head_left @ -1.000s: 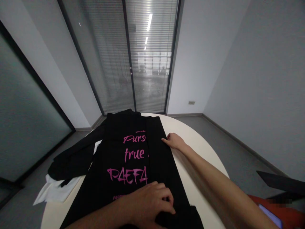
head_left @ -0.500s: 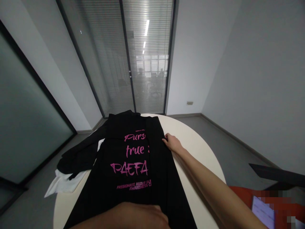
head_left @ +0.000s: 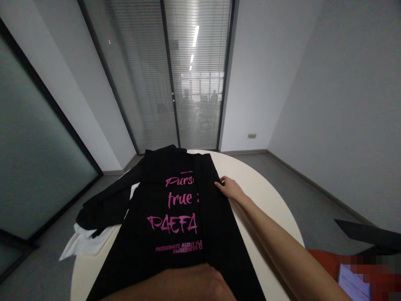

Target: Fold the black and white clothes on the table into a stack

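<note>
A black long-sleeved top [head_left: 175, 205] with pink lettering lies along the round table, back or front face up. Its right side is folded inward and covers the ends of the printed lines. My right hand [head_left: 231, 189] is at the folded right edge, thumb touching the cloth and fingers apart from it. Low in the view, my left hand [head_left: 200, 282] rests over the lower part of the top; its fingers are hidden. One black sleeve [head_left: 103, 211] spreads out to the left, over a white cloth [head_left: 84, 242].
The pale round table [head_left: 266, 196] has a curved edge on the right. At the lower right are an orange-red chair [head_left: 322, 263] and a lilac-lit screen [head_left: 354, 282]. A glass partition with blinds [head_left: 200, 113] stands beyond the table.
My right hand's fingers have loosened and spread slightly at the folded edge. The whole view has shifted a little; the black top keeps its shape.
</note>
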`<state>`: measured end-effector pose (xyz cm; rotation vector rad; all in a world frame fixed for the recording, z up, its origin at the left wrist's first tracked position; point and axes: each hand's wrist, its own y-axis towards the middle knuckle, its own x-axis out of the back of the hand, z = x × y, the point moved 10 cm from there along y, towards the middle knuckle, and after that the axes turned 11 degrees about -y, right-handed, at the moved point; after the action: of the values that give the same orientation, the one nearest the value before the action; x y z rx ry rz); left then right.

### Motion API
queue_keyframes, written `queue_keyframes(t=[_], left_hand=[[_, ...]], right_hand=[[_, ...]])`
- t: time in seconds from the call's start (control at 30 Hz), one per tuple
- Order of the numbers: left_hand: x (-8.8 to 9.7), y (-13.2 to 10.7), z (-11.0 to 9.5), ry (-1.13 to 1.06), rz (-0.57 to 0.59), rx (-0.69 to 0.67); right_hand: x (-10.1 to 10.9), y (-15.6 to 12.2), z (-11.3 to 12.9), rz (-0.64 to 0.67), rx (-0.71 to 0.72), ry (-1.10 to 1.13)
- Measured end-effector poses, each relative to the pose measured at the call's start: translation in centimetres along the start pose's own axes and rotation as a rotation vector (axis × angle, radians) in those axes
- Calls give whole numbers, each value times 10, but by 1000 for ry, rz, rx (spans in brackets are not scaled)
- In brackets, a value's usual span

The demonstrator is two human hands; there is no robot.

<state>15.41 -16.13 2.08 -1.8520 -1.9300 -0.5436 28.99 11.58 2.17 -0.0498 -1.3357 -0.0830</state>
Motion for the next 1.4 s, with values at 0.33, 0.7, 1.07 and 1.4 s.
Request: queue_keyframes(t=[0.33,0.7,1.07,1.4], left_hand=[[69,-24,-3,300,-271,-6],[262,-226,85,765,-1502,879],[298,-287,129,482,-1428,1171],[310,-260,121,537,-1392,993]], right_hand=[[-2,11,-5,12,-76,29],[0,-3,2,-57,-115,-98],[4,-6,4,-113,-122,-86],[25,-15,32,-273,78,-160]])
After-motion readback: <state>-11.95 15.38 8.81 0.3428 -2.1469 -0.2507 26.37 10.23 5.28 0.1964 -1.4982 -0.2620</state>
